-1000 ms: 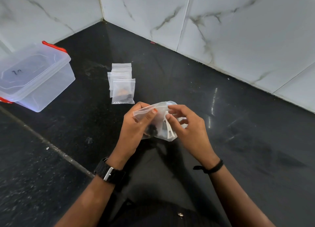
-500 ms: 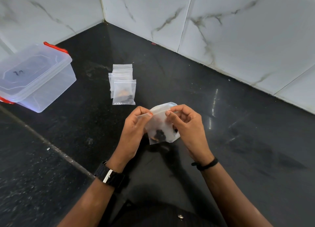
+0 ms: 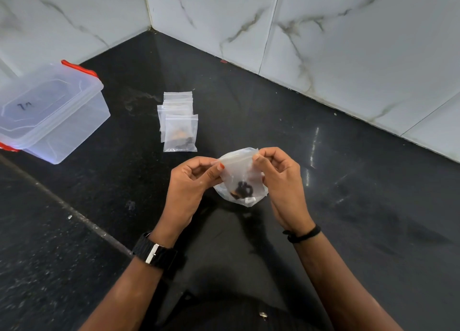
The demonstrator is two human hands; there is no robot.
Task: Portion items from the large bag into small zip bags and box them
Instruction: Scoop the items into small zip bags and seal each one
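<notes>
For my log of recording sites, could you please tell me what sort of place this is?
Probably a tiled corner of a home, perhaps a kitchen counter or floor: a polished black stone surface meets white marble-patterned wall tiles, with a lidded clear plastic box standing on it.

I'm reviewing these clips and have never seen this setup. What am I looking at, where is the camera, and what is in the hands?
There is no machine here. A person wears a wide-angle camera on the head, looking down at their own two bare hands over a black stone floor. The left hand and right hand pinch the top corners of a small clear zip bag holding dark pieces. Behind it sits a crumpled larger clear bag. Farther off lies a pile of small clear zip bags, the top one filled. At the left stands a lidded clear plastic box with red clips.
</notes>
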